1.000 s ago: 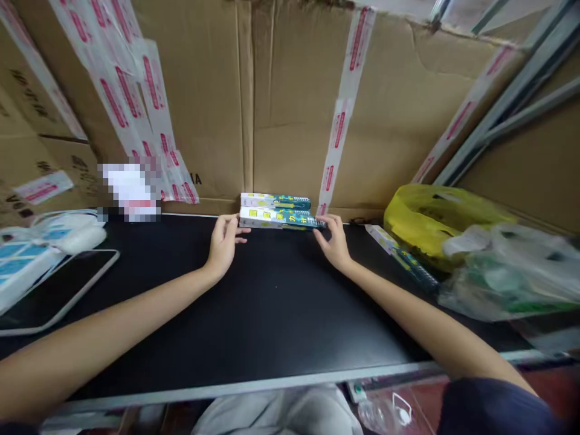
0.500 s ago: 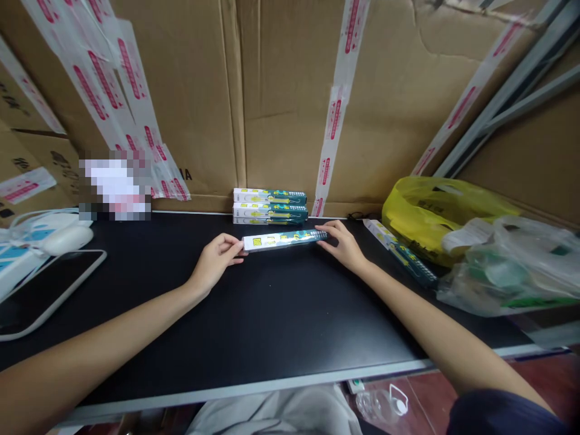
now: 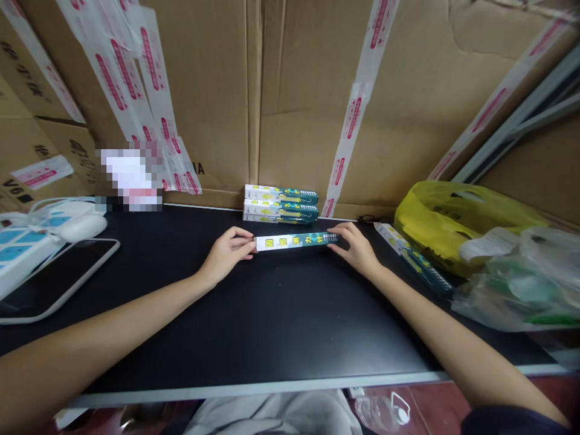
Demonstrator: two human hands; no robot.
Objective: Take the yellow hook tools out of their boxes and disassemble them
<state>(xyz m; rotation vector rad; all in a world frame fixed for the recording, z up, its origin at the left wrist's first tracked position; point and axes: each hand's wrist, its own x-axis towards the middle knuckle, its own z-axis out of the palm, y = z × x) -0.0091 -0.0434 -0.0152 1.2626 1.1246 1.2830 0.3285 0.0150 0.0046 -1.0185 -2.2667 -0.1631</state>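
A long, narrow cardboard box [image 3: 294, 241], white at the left and dark green at the right with yellow characters, lies level between my hands. My left hand [image 3: 230, 249] pinches its left end between thumb and fingers. Its right end is gripped by my right hand [image 3: 356, 246], the thumb at the near side and fingers at the far side. Just behind it, a small stack of matching boxes [image 3: 281, 208] stands against the large carton. Another such box [image 3: 414, 260] lies slanted to the right of my right hand.
A yellow plastic bag [image 3: 421, 211] and a clear bag [image 3: 521, 284] sit at the right. At the left are a phone [image 3: 58, 281] and a power strip [image 3: 18, 248] with a white plug. Large taped cartons [image 3: 299, 90] wall the back of the black table [image 3: 272, 332].
The view has shifted slightly, so everything sits a little further right. Both hands keep hold of the box, whose printed face now shows more fully.
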